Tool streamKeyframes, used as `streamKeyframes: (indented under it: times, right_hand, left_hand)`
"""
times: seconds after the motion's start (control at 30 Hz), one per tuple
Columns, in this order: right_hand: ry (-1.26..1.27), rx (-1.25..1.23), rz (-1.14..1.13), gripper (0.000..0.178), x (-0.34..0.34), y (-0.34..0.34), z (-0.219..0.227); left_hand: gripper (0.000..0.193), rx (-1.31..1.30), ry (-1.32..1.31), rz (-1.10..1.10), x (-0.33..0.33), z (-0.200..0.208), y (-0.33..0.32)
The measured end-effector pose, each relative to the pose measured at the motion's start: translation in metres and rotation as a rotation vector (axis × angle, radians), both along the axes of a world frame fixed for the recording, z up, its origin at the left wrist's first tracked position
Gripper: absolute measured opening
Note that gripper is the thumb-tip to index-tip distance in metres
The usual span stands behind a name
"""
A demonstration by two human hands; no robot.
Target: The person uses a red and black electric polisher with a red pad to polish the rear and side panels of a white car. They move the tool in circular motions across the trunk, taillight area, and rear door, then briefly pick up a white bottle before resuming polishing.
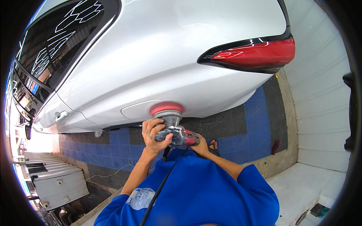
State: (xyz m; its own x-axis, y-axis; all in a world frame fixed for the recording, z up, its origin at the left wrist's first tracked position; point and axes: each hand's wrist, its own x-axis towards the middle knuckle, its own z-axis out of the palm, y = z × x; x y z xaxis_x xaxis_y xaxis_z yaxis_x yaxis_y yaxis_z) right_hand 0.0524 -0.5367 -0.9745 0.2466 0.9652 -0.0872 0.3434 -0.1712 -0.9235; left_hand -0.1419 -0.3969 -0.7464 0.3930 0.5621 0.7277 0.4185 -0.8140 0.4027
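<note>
My left hand (154, 135) is wrapped over the head of a red and black car polisher (184, 136). Its round red pad (166, 108) presses against the silver car (162, 75), close to the outline of the fuel flap (138, 109); the pad's edge looks smeared, as if spinning. Around the rear end of the tool's body closes my right hand (201, 146), its fingers partly hidden beneath. A black power cord (163, 184) runs from the tool up over my blue shirt.
The car's red tail light (256, 54) is to the right, its door handle (62, 116) to the left. Blue and black floor tiles (233, 147) lie below. A pale wall (320, 86) stands at right. A thin white cable (113, 171) crosses the floor near a grey cabinet (60, 184).
</note>
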Motion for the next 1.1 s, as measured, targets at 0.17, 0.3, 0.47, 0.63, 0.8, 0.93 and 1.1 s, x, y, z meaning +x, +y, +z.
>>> streamKeyframes:
  times: [0.17,0.3,0.47,0.63,0.8,0.93,1.1]
  right_hand:
    - [-0.08,0.005,0.03,0.054,-0.005,0.004,0.004]
    - [0.068,-0.085,0.012,0.067,0.004,0.0,0.01]
    - [0.281,-0.159,0.03,0.07,0.038,-0.013,0.01]
    - [0.45,-0.199,0.039,0.067,0.062,-0.023,-0.002]
    - [0.467,-0.116,-0.054,0.074,0.069,-0.03,-0.004]
    - [0.481,-0.06,-0.069,0.082,0.067,-0.03,0.005]
    - [0.378,-0.184,-0.069,0.068,0.041,-0.028,0.024]
  left_hand:
    - [0.039,-0.018,-0.041,-0.005,-0.016,-0.005,0.002]
    - [0.037,0.002,-0.042,-0.085,0.01,-0.001,0.005]
    - [0.037,0.014,0.006,-0.214,0.091,0.009,0.0]
    - [0.034,-0.016,0.091,-0.335,0.179,0.015,-0.01]
    - [0.034,-0.003,0.145,-0.361,0.227,0.016,-0.017]
    - [0.033,-0.004,0.124,-0.33,0.215,0.019,-0.017]
    - [0.036,0.01,0.059,-0.239,0.141,0.027,-0.013]
